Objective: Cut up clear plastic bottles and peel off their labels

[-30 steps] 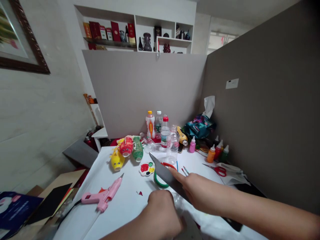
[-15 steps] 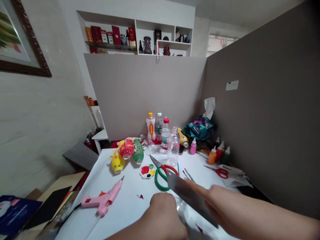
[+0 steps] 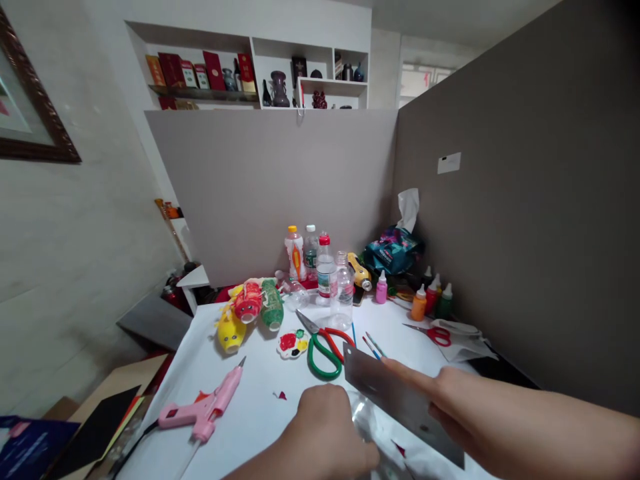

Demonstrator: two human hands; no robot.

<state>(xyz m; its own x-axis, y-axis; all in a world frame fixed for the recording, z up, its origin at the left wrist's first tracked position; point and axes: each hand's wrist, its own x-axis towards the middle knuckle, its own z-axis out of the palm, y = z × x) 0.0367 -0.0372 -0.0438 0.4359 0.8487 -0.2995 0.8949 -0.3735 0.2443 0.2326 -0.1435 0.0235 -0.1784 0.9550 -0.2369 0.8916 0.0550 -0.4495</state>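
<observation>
My right hand (image 3: 440,393) is wrapped round a wide metal blade (image 3: 400,403), index finger along its top edge; the blade slants over the table's front. Beside it my left hand (image 3: 330,427) is closed on a clear plastic piece (image 3: 363,410), most of which is hidden under the fingers. Just beyond the hands lie large scissors (image 3: 325,357) with one green and one red handle. A palette (image 3: 293,343) with red, yellow, green and black paint is left of them. A small dark red scrap (image 3: 283,395) lies near my left hand.
A pink glue gun (image 3: 205,407) lies left. Painted bottles (image 3: 249,303) and clear bottles (image 3: 343,297) stand or lie at the back. Right are paint bottles (image 3: 419,303), red-handled scissors (image 3: 437,335) and a tissue pack (image 3: 393,250). Grey partitions (image 3: 280,180) rise behind.
The blade in my right hand has moved slightly right and shows more of its face. My left hand stays nearly in place. The view has shifted a little.
</observation>
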